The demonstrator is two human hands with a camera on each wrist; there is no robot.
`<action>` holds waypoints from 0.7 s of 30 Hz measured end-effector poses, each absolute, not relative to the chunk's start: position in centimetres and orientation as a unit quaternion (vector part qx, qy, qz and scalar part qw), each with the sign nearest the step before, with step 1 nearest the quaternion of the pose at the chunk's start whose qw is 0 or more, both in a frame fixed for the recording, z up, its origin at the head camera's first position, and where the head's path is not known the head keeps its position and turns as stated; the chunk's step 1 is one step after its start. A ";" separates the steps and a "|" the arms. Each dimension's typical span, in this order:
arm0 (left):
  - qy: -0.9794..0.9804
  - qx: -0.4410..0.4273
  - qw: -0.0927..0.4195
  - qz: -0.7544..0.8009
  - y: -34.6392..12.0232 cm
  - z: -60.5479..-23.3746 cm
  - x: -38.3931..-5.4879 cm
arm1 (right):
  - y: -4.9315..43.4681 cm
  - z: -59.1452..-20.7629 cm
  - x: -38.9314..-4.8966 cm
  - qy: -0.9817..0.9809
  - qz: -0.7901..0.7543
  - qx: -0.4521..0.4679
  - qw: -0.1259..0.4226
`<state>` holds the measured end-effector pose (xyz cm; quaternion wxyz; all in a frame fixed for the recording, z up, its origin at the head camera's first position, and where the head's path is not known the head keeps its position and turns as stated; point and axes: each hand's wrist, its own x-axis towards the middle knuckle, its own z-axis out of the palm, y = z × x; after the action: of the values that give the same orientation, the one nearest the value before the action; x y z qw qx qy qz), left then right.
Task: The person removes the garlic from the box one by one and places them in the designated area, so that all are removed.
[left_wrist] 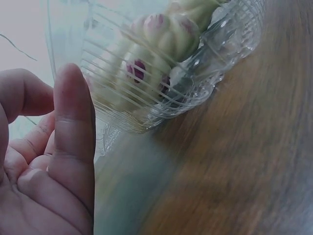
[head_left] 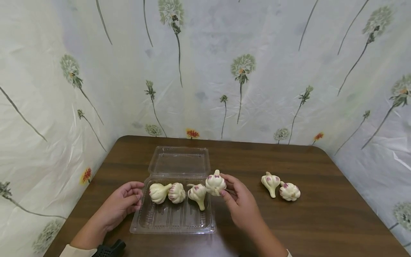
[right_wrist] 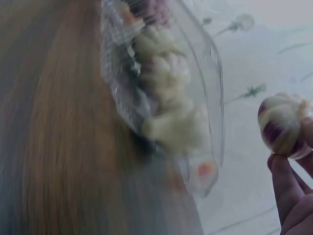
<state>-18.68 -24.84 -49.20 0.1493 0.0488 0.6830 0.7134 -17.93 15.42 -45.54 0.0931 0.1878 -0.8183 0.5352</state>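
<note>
Pinching a garlic bulb [head_left: 215, 184], probably light, firm, best gripped round its belly, in right hand [head_left: 241, 204] at right edge of clear box [head_left: 176, 223], with left hand [head_left: 122, 202] loosely curled, empty, at box's left.

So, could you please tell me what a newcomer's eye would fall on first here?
Probably the garlic bulb held in the right hand, by the right edge of the open plastic clamshell. Three more bulbs sit in a row inside it, near the left hand. Behind the brown table, the dandelion-print backdrop stands out too.
</note>
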 end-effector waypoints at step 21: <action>0.680 0.044 0.141 0.719 -24.6 -49.2 -18.5 | 22.2 -47.4 -16.4 -0.854 0.485 0.114 0.146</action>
<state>-18.48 -24.60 -49.17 0.1408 0.0435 0.6796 0.7187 -16.44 22.21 -47.37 0.1465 0.1139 -0.8545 0.4853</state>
